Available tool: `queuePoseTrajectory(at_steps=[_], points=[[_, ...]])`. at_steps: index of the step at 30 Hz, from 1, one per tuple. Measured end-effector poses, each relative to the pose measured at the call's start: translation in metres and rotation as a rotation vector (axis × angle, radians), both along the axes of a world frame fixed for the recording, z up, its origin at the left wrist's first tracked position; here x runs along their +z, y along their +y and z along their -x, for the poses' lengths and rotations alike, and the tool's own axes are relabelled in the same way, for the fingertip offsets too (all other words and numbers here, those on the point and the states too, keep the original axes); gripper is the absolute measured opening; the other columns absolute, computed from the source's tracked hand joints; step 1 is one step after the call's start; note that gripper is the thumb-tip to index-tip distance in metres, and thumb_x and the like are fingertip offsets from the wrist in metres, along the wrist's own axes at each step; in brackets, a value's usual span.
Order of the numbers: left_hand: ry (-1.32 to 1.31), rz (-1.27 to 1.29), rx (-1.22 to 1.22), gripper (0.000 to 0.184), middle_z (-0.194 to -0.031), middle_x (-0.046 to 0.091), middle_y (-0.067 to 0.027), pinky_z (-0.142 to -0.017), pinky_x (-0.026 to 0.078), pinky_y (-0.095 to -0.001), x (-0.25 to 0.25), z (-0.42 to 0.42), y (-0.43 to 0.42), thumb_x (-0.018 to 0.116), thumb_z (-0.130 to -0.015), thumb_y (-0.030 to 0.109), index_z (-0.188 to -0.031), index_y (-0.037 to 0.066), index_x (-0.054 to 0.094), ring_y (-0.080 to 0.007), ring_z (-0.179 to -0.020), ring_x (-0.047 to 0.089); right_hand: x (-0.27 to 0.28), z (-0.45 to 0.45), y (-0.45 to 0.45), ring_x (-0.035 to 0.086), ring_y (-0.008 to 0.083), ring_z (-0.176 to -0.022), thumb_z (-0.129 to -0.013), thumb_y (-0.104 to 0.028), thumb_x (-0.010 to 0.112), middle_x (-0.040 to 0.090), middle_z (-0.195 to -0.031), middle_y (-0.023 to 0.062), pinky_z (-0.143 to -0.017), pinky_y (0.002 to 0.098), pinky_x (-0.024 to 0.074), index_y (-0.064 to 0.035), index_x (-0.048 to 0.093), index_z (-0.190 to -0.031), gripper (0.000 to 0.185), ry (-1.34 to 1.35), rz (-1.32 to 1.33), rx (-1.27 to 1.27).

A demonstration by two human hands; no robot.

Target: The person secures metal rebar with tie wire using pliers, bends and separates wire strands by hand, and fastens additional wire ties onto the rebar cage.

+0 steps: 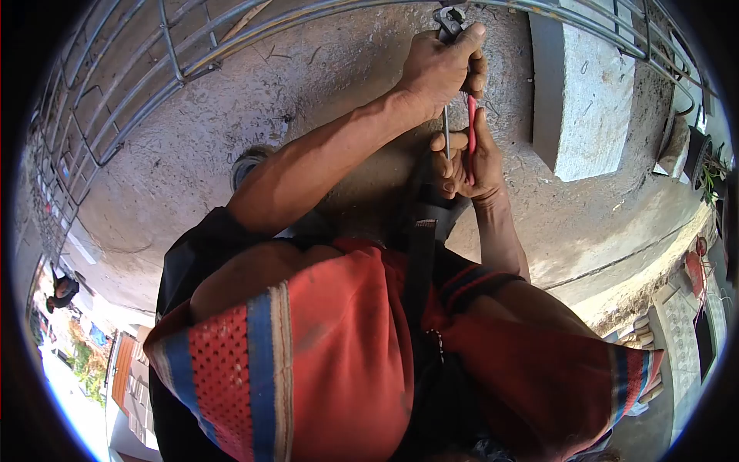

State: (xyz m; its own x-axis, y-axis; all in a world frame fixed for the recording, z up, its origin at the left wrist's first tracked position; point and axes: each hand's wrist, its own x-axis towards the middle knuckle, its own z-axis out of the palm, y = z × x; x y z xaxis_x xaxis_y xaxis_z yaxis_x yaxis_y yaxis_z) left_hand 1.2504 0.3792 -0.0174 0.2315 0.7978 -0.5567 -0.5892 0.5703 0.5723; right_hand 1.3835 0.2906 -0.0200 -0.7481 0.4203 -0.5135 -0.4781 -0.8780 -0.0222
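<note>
A pair of pincers (pixel 449 21) has its dark metal head at the top, near the wire frame (pixel 300 15). My left hand (pixel 437 71) is closed around the tool just below the head, its thumb lying along the side. Below it, my right hand (pixel 479 160) is closed on the handles: one is red (pixel 472 142), the other a bare grey rod (pixel 446 127). The fingers curl round the grey one and the thumb lies by the red one. My left hand hides the joint of the tool.
The steel wire frame curves across the top and down the left. A pale rectangular block (pixel 593 100) stands on the rough concrete floor (pixel 208 138) at right. Wire scraps lie on the floor. Another person (pixel 63 291) is at far left. A plant (pixel 712 175) is at far right.
</note>
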Motion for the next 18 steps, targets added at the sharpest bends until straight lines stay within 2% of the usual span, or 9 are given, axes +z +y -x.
queuePoseTrajectory(at_steps=[3, 4, 7, 8, 11, 13, 16, 18], points=[[0.035, 0.008, 0.068, 0.033, -0.065, 0.054, -0.0077, -0.047, 0.046, -0.0319, 0.001, -0.009, 0.000, 0.060, -0.088, 0.033, -0.074, 0.003, 0.053, -0.0142, -0.048, 0.052, 0.028, 0.001, 0.001, 0.059, 0.0264, -0.052, -0.091, -0.058, 0.034, 0.058, -0.066, 0.0155, -0.056, 0.0345, 0.0499, 0.0086, 0.058, -0.107, 0.073, -1.102, -0.543, 0.103], [0.067, -0.011, 0.087, 0.034, -0.064, 0.054, -0.0075, -0.046, 0.046, -0.0319, 0.000, -0.011, -0.001, 0.059, -0.088, 0.032, -0.073, 0.003, 0.053, -0.0141, -0.048, 0.052, 0.034, -0.001, -0.006, 0.062, 0.0336, -0.069, -0.092, -0.043, 0.047, 0.061, -0.082, 0.0220, -0.066, 0.0371, 0.0508, 0.0109, 0.048, -0.119, 0.061, -1.335, -0.911, 0.112], [0.079, 0.008, 0.185, 0.035, -0.059, 0.052, -0.0055, -0.042, 0.045, -0.0305, 0.004, -0.022, 0.001, 0.057, -0.090, 0.031, -0.069, 0.003, 0.051, -0.0130, -0.045, 0.050, 0.056, 0.024, -0.020, 0.059, 0.0399, -0.085, -0.090, -0.036, 0.052, 0.057, -0.101, 0.0280, -0.072, 0.0411, 0.0489, 0.0113, 0.035, -0.129, 0.064, -1.907, -1.286, 0.493], [0.088, 0.014, 0.190, 0.035, -0.058, 0.052, -0.0051, -0.042, 0.044, -0.0303, 0.002, -0.023, 0.000, 0.056, -0.090, 0.031, -0.069, 0.003, 0.051, -0.0129, -0.044, 0.050, 0.048, 0.026, -0.024, 0.056, 0.0436, -0.089, -0.089, -0.033, 0.052, 0.051, -0.110, 0.0318, -0.074, 0.0449, 0.0467, 0.0099, 0.026, -0.133, 0.067, -1.977, -1.288, 0.548], [0.107, 0.028, 0.230, 0.035, -0.056, 0.051, -0.0040, -0.039, 0.042, -0.0290, -0.004, -0.030, 0.001, 0.056, -0.090, 0.030, -0.067, 0.004, 0.050, -0.0132, -0.042, 0.049, 0.036, 0.031, -0.016, 0.056, 0.0427, -0.091, -0.089, -0.030, 0.052, 0.052, -0.107, 0.0323, -0.076, 0.0478, 0.0450, 0.0096, 0.029, -0.131, 0.062, -2.131, -1.292, 0.616], [0.110, -0.009, 0.234, 0.035, -0.057, 0.052, -0.0045, -0.038, 0.041, -0.0285, -0.004, -0.028, 0.001, 0.056, -0.090, 0.030, -0.067, 0.004, 0.051, -0.0136, -0.040, 0.049, 0.039, 0.034, -0.013, 0.058, 0.0428, -0.086, -0.089, -0.030, 0.052, 0.055, -0.102, 0.0315, -0.071, 0.0485, 0.0461, 0.0086, 0.034, -0.127, 0.057, -2.135, -1.228, 0.669], [0.098, 0.083, 0.219, 0.041, -0.050, 0.052, -0.0021, -0.036, 0.036, -0.0275, 0.000, -0.022, 0.001, 0.063, -0.085, 0.028, -0.053, 0.006, 0.052, -0.0113, -0.039, 0.047, 0.041, 0.038, -0.007, 0.060, 0.0417, -0.072, -0.089, -0.028, 0.052, 0.059, -0.086, 0.0277, -0.059, 0.0476, 0.0473, 0.0065, 0.044, -0.117, 0.045, -2.093, -1.184, 0.752], [0.140, 0.052, 0.103, 0.038, -0.051, 0.054, -0.0013, -0.040, 0.038, -0.0269, -0.004, -0.008, -0.002, 0.068, -0.079, 0.034, -0.056, 0.006, 0.057, -0.0107, -0.044, 0.050, 0.039, 0.035, -0.007, 0.060, 0.0408, -0.062, -0.089, -0.025, 0.052, 0.060, -0.073, 0.0246, -0.052, 0.0463, 0.0465, 0.0052, 0.050, -0.106, 0.034, -2.016, -1.213, 0.734]])
